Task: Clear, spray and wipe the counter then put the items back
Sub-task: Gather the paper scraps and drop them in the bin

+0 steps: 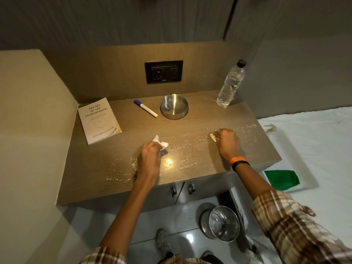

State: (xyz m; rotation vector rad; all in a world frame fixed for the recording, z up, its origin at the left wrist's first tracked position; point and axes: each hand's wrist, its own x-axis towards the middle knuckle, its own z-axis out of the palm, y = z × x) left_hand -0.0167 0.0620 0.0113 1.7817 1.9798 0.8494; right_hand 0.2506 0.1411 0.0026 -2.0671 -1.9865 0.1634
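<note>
At far left of the counter [91,187] a paperback book [99,121] lies flat, cover up, close to the side wall; judged light and slightly flexible, best lifted by its long free edge. Next right, a marker [145,108] lies on its side, cap toward the wall; light, likely to roll, so pinch mid-barrel. Left hand [149,157] rests low on the counter, grip closed round a crumpled tissue [161,144] that sticks out past the fingers; soft, near weightless, holds no shape, so any bunching hold will serve. White grains [190,141] are strewn across the front half of the counter, too loose to pick up singly; judged a matter for sweeping. Behind them stands a steel bowl [174,106], apparently empty; rigid, slick, light, take by the rim. Right hand [227,141] is down on the counter, grip curled tight on a pale scrap [213,138] at the fingertips; what the scrap is cannot be told. At back right a clear water bottle [230,84] stands upright, capped; seemingly well filled, hence the heaviest item, thin wall likely to dent, so wrap mid-body. Off the counter, a green cloth [282,180] lies on the bed [314,145].
</note>
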